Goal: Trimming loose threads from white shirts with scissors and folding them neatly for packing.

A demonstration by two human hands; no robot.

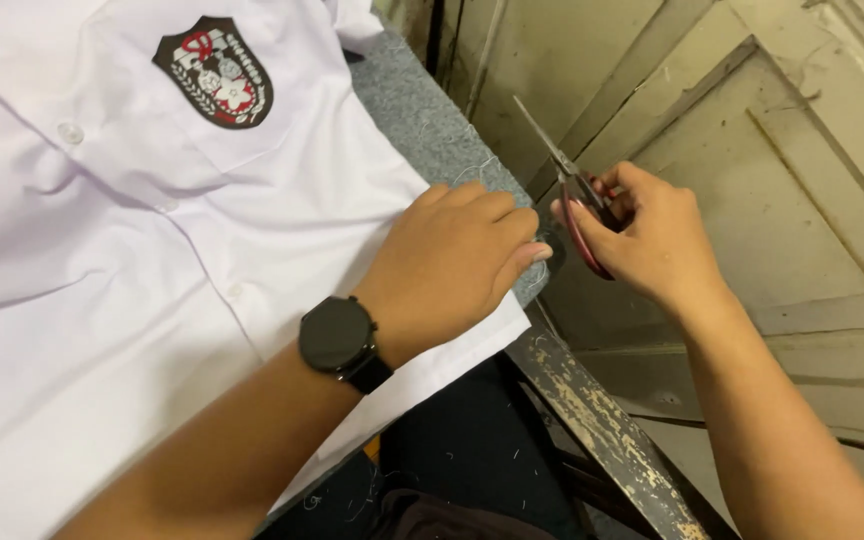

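Left hand [452, 265], black watch [340, 340] on wrist, presses flat with curled fingers on the edge of a white shirt [152, 260] spread over the grey-padded surface [422, 110]. Right hand [647, 235] grips red-handled scissors [574, 190], blades closed, pointing up-left, just beside the shirt's edge.

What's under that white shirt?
Under the shirt lies a grey felt-like pad, showing only at its right edge. The left hand presses the shirt down there. What carries the pad is covered; a worn table edge shows lower right.
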